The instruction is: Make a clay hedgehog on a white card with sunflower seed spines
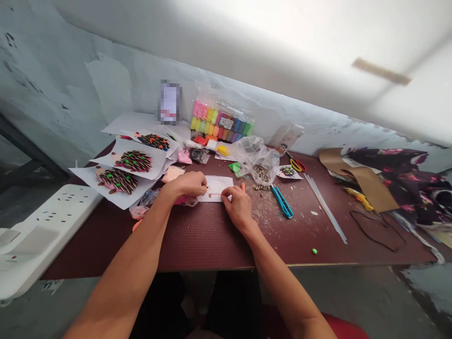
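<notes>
A small white paper [216, 181] lies on the table between my hands, with faint markings and a thin pinkish strip [214, 195] across its lower part. My left hand [190, 184] is closed over the paper's left side, fingertips pinched together; what they hold is too small to make out. At the right side, my right hand [238, 203] has thumb and fingers pressed together by the strip's end, and whether it grips the strip is unclear. Just behind the right hand is an orange stick-like piece [243, 187]. Pink clay in plastic wrap [187, 201] sits under my left wrist.
Seed-covered hedgehog pictures [134, 161] are stacked at left beside a white power strip [52, 226]. Coloured clay packs [222, 122] lean on the wall. To the right are a bag of seeds [262, 172], blue-handled pliers [282, 201], scissors [297, 164] and glue sticks [326, 209].
</notes>
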`<state>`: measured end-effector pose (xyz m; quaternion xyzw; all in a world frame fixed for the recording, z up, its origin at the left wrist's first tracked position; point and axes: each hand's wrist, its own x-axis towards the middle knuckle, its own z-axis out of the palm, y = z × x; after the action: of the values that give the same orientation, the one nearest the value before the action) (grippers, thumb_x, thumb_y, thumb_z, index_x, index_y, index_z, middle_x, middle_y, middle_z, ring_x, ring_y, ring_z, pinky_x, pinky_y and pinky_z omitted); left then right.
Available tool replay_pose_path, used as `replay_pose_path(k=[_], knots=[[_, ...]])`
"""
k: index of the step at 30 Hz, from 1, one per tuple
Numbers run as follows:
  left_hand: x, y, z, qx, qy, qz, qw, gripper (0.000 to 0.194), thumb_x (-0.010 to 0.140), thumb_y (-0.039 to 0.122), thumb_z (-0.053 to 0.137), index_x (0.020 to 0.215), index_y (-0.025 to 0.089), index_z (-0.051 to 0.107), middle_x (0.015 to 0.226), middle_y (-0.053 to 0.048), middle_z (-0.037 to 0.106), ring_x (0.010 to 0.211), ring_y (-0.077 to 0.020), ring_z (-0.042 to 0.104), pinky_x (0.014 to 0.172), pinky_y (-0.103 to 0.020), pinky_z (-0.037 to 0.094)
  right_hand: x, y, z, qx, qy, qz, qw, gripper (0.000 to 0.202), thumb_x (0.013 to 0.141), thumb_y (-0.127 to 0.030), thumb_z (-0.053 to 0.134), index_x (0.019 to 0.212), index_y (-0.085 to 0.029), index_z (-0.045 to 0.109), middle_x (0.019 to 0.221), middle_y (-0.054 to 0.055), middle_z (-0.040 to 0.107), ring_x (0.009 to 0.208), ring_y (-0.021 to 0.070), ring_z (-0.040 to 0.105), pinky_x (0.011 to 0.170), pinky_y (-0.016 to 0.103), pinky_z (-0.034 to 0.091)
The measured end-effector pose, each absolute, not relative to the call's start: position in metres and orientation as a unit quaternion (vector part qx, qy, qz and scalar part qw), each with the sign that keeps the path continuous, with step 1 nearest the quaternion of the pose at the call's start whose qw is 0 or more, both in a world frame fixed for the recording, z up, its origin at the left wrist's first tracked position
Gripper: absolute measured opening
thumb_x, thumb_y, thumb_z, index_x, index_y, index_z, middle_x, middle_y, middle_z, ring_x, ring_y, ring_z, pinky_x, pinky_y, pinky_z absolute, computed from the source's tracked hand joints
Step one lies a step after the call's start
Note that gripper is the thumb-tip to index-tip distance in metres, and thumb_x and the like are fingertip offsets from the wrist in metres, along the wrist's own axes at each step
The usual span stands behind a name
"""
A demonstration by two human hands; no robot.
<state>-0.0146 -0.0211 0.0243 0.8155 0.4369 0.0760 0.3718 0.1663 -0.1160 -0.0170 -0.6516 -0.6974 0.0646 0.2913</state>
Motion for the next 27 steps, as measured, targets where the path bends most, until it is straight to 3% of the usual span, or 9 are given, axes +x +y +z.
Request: replay_pose_path(k=[7, 15, 27], knots=[[-0.011, -0.026, 0.030, 0.826, 0.462, 0.008, 0.322, 0.012, 0.060, 0.013, 0.056, 0.054, 0.017, 0.065, 0.051, -0.006, 0.063, 0.047, -0.0163, 0.052, 0.047, -0.025, 0.032, 0.161, -0.116, -0.014, -0.669, -0.706, 0.038, 0.229, 0.014, 0.091, -0.019, 0.057, 0.086, -0.024, 0.069, 0.088, -0.001, 0.067, 0.074, 0.0136, 0.062, 0.117, 0.047, 0.022], [-0.010, -0.029, 0.038, 0.843, 0.454, -0.053, 0.284, 0.017, 0.068, 0.017, 0.053, 0.070, 0.015, 0.070, 0.068, -0.009, 0.070, 0.062, -0.0194, 0.061, 0.056, -0.027, 0.039, 0.155, -0.115, -0.009, -0.693, -0.711, 0.013, 0.118, 0.020, 0.097, -0.029, 0.051, 0.096, -0.021, 0.070, 0.096, 0.003, 0.068, 0.082, 0.0149, 0.061, 0.099, 0.034, 0.039], [-0.011, -0.026, 0.035, 0.835, 0.458, -0.056, 0.301, 0.019, 0.066, 0.017, 0.054, 0.073, 0.014, 0.072, 0.067, -0.009, 0.070, 0.059, -0.0189, 0.061, 0.056, -0.027, 0.042, 0.159, -0.127, -0.010, -0.687, -0.714, 0.017, 0.136, 0.024, 0.095, -0.024, 0.051, 0.107, -0.023, 0.072, 0.101, 0.004, 0.068, 0.085, 0.0155, 0.063, 0.093, 0.030, 0.043]])
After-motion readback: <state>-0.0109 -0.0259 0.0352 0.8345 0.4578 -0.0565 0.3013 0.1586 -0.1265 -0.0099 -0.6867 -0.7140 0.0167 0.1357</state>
